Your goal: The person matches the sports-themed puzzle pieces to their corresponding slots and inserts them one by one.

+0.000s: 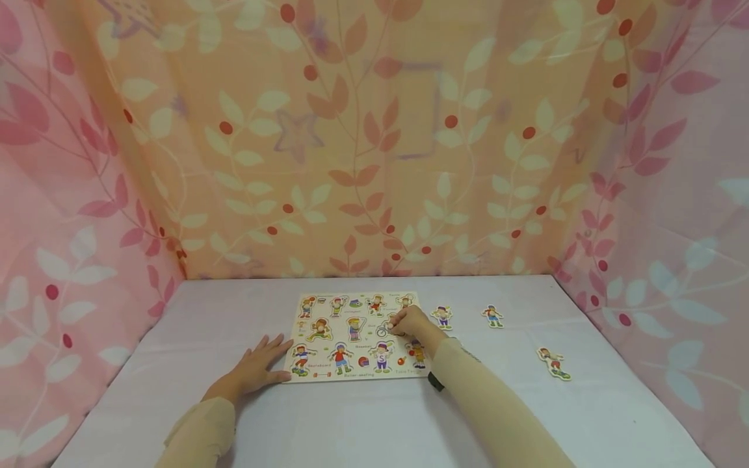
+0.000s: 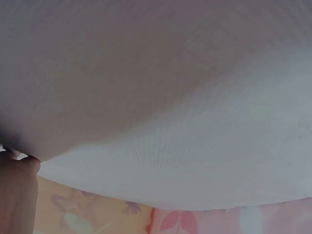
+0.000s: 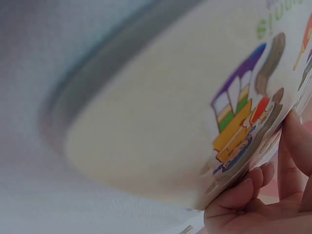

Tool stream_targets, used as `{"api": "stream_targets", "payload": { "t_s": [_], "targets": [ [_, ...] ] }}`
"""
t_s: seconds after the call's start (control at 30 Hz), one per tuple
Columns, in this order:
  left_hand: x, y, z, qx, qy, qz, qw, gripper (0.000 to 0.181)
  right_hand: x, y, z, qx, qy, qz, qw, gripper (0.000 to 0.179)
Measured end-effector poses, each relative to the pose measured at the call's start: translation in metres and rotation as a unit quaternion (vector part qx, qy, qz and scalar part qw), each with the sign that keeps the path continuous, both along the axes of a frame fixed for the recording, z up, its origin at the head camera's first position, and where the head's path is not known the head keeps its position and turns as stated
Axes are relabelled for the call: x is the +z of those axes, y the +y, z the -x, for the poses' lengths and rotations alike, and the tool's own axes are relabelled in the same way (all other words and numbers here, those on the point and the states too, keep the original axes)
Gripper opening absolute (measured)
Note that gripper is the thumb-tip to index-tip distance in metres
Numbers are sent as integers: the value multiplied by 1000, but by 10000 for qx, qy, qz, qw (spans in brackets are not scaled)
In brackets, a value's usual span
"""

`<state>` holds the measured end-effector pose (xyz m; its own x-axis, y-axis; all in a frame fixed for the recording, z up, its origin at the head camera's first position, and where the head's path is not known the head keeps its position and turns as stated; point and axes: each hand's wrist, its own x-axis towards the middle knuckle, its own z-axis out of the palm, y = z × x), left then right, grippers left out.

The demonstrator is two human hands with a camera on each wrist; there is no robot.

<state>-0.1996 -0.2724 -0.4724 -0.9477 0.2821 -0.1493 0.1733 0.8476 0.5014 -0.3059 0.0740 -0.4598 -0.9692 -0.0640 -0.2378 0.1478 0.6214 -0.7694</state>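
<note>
Working at the right side of the puzzle board (image 1: 341,328), which lies flat on the bench (image 1: 351,429), we have the right hand (image 1: 417,326) over the bicycle picture (image 1: 382,332), fingertips drawn close together at the surface. Whether a piece sits between them we cannot tell. Our left hand (image 1: 263,365) rests with fingers spread at the board's left edge, apparently steadying it.

Step in hand, as we judge it: seating or adjusting a piece at the bicycle picture. Next move calls for lining up the outline, pressing flat and releasing without disturbing neighbouring figures.

Other items: three loose pieces right of the board. The purple-trousered figure (image 1: 443,318) lies just beside the right hand, the blue-capped figure (image 1: 493,316) farther right, the skateboard figure (image 1: 554,364) nearer and rightmost.

Obstruction: right hand and sleeve (image 1: 491,403) hide part of the board's right edge. Patterned cloth (image 1: 363,214) closes the far side.
</note>
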Motion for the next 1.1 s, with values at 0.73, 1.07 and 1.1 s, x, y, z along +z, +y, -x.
{"api": "stream_targets", "payload": {
  "t_s": [0.73,1.07,1.1],
  "targets": [
    [-7,-1,-7,-76,103,-183,9998,82,30,46,-20,100,192,246,9995,27],
    [1,-4,-3,-270,165,-178,9993,81,67,119,-22,-21,159,371,9992,34],
    [1,-4,-2,-273,159,-179,9993,82,69,126,-23,17,158,290,9995,35]
  ]
}}
